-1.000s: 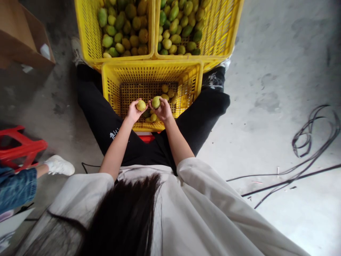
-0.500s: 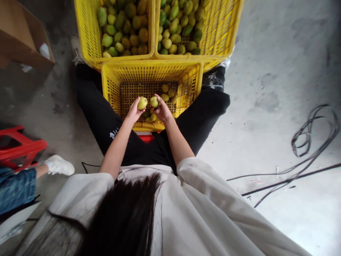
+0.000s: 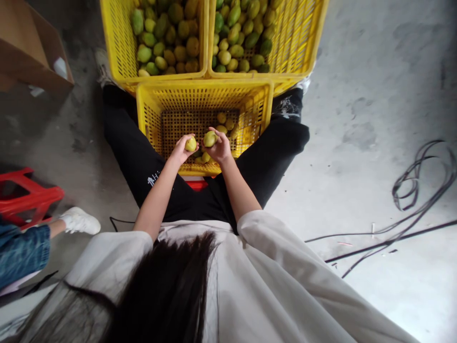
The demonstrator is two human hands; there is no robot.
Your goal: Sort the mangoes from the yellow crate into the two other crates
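My left hand (image 3: 183,148) is closed around a yellow-green lemon (image 3: 191,144), its fingers wrapped on the fruit's left and under side. In my right hand (image 3: 219,146) is another lemon (image 3: 210,138), gripped between thumb and fingers. Both hands are above the small yellow crate (image 3: 143,107) between my knees, with a narrow gap between the two fruits. Inside that crate, several lemons (image 3: 229,125) lie toward the right, and a few more (image 3: 205,157) lie at the near side, partly hidden by my hands.
Two larger yellow crates, one at left (image 3: 117,43) and one at right (image 3: 300,38), hold many green and yellow lemons. A cardboard box (image 3: 32,43) stands far left. Near a person's white shoe (image 3: 81,221) is a red stool (image 3: 32,195). Black cables (image 3: 414,190) lie on the right floor.
Both hands have turned their lemons a little. My left hand has dropped slightly toward me, and the right-hand lemon has shifted slightly right. Both lemons stay held.
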